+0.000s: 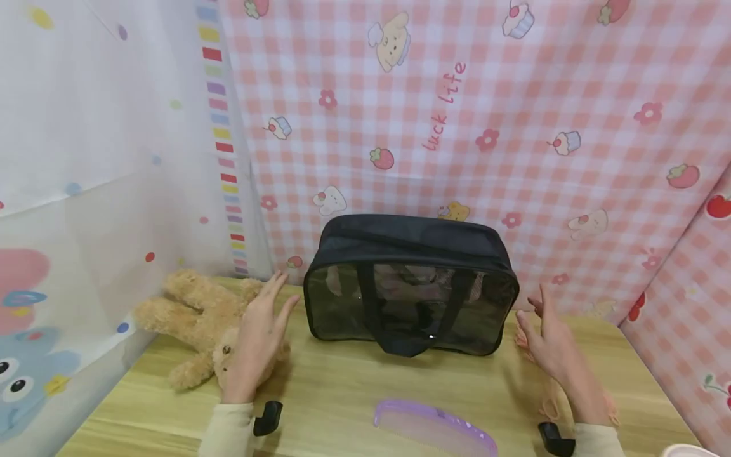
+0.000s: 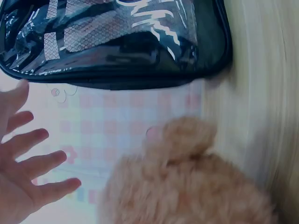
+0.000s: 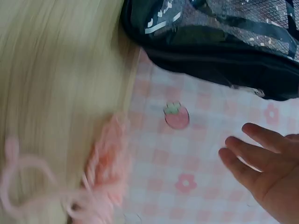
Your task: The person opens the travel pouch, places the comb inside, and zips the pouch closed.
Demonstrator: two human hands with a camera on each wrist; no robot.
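Note:
A black bag [image 1: 411,285] with a see-through front and dark handles stands upright on the wooden table, between my two hands. To its left, my left hand [image 1: 259,339] is held up with fingers spread, in front of a tan teddy bear [image 1: 211,317] that lies on its back; it grips nothing. On the bag's right side my right hand [image 1: 551,346] hovers, fingers extended and holding nothing. Under that hand lies a pink bath puff [image 3: 110,163] with a cord loop, partly hidden in the head view. Neither hand touches the bag.
A purple comb [image 1: 436,426] lies on the table [image 1: 337,387] in front of the bag. The rim of a white container [image 1: 685,450] shows at the lower right corner. A pink checked curtain [image 1: 457,127] hangs behind, with a white printed one [image 1: 114,158] on the left.

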